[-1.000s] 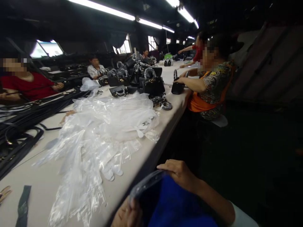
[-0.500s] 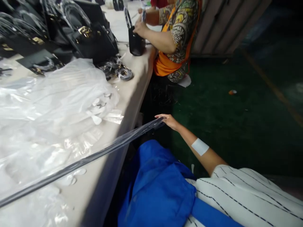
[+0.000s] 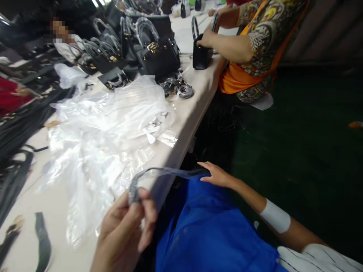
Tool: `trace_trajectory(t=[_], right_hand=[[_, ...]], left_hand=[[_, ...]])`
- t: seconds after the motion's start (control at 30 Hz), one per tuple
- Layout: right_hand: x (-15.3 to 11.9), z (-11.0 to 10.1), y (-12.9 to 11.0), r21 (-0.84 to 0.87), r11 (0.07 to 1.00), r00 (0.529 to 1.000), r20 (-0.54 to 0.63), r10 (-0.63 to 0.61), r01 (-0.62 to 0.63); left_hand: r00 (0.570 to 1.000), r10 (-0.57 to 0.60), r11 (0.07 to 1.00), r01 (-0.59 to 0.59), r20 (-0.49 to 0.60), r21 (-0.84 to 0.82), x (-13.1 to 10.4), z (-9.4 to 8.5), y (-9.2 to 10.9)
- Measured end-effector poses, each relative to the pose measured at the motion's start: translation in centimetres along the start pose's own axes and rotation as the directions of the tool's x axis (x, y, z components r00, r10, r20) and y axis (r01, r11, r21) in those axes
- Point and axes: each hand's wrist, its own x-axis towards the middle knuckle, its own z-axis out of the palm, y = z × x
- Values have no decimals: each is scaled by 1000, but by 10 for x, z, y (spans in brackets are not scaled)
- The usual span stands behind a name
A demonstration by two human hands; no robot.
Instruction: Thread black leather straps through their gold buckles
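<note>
A dark strap in clear plastic wrap (image 3: 170, 172) arches from one hand to the other above the table edge. Its near end is pinched between the thumb and fingers of my left hand (image 3: 127, 223), low in the middle of the view. At the strap's far end, over the blue apron, is my right hand (image 3: 217, 175), its fingers apart and the strap lying by the palm. Crumpled clear plastic bags (image 3: 104, 124) cover the table beyond my left hand. Coiled wrapped straps (image 3: 184, 90) rest near the table's edge.
Black handbags with wrapped handles (image 3: 160, 56) crowd the back of the table (image 3: 70, 211). At the far right side a person in an orange apron (image 3: 238, 78) holds a small black bag (image 3: 200, 54). Dark straps (image 3: 14, 139) lie at the left, near another person's red sleeve (image 3: 11, 94).
My left hand has come into view with the strap's near end. The strap, stretched straight before, now curves between my hands. My right hand's fingers have spread. The view has swung left.
</note>
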Motion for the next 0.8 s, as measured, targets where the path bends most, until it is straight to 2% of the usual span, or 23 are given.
trace_trajectory(t=[0.03, 0.1, 0.17, 0.27, 0.33, 0.4, 0.5, 0.6, 0.67, 0.8], right_hand=[[-1, 6, -22, 45, 988, 989, -14, -147, 148], [-2, 14, -64, 141, 913, 923, -69, -377, 384], [1, 20, -95, 215, 846, 873, -129, -471, 488], [8, 29, -113, 287, 833, 880, -213, -425, 472], [12, 33, -112, 309, 833, 886, -231, -402, 458], [13, 38, -108, 299, 825, 876, -215, -432, 480], [3, 48, -108, 266, 830, 871, -159, -464, 491], [-15, 63, -121, 300, 846, 895, -68, -442, 440], [-27, 71, -134, 359, 846, 907, -6, -420, 394], [-38, 80, -151, 463, 839, 920, 113, -376, 286]], left_hand=[[998, 3, 1000, -2, 59, -20, 7, 9, -4], [981, 7, 997, 8, 196, -72, 18, 25, -12], [963, 10, 993, 23, 270, -118, 25, 31, -21], [961, 15, 985, 32, 276, -167, 22, 26, -33], [967, 24, 975, 33, 253, -218, 18, 17, -37], [973, 33, 950, 40, 229, -309, 14, 5, -40], [986, 40, 845, 54, 163, -533, 17, -14, -41], [1000, 3, 727, 9, 16, -686, 29, -27, -41], [995, 24, 748, -85, -100, -658, 39, -29, -44], [938, 254, 844, -333, -235, -420, 52, -18, -58]])
